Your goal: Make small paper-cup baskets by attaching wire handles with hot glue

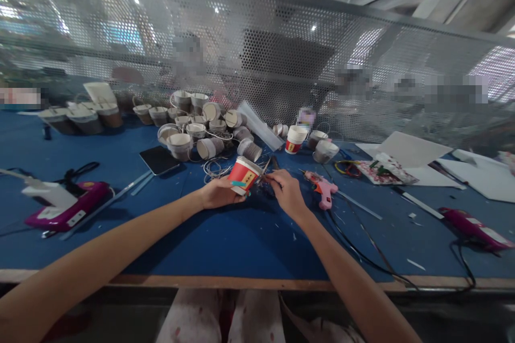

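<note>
My left hand (219,194) is wrapped round a red paper cup (242,173) with a yellow label, tilted above the blue table. At the cup's right side, my right hand (287,192) has its fingers pinched together; what they hold is too small to make out. Loose thin cord (215,170) lies behind the cup. Just right of my right hand rests a pink glue gun (326,193), its black cable running toward the table's front edge. A short stack of red and white paper cups (295,140) stands farther back.
Several cord-wrapped little buckets (179,146) crowd the back left and middle. A black phone (159,160) and a purple power strip (72,208) lie left; another purple strip (475,228), white sheets (410,144) and glue sticks (360,204) lie right. A perforated metal screen (225,37) stands behind.
</note>
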`<state>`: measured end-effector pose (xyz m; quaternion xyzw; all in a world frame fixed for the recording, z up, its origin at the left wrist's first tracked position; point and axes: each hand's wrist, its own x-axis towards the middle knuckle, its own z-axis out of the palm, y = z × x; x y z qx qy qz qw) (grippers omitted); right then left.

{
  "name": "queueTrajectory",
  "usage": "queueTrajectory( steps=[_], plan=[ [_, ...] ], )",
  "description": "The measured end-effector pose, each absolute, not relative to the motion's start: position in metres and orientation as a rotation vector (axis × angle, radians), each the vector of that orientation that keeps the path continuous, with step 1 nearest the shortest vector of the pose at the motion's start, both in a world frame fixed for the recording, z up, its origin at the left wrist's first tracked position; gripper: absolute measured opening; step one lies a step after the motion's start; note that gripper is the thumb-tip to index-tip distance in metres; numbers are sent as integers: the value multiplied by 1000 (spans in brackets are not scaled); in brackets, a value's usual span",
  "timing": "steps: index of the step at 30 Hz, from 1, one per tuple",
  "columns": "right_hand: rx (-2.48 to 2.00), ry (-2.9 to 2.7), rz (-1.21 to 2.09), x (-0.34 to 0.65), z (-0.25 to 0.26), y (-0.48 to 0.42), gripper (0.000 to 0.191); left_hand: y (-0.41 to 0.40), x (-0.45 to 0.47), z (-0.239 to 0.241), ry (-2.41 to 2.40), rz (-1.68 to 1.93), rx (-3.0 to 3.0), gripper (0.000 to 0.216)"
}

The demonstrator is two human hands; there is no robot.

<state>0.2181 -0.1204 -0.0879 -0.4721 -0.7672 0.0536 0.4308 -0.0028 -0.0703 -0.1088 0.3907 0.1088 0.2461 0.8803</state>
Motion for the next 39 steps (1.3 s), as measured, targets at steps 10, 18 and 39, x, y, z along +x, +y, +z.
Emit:
queueTrajectory(
  steps=[10, 18, 39],
  plan=[
    [-1200, -1943, 96, 219, -87, -121, 27, -72, -1, -103, 184, 472, 764, 51],
    [-1249, -1956, 91, 217, -86, -122, 25, -70, -3, -103, 199, 443, 745, 48],
    [-2030, -1671, -142, 225, -100, -112, 72, -58, -3, -106, 510, 986, 871, 55]
  ],
)
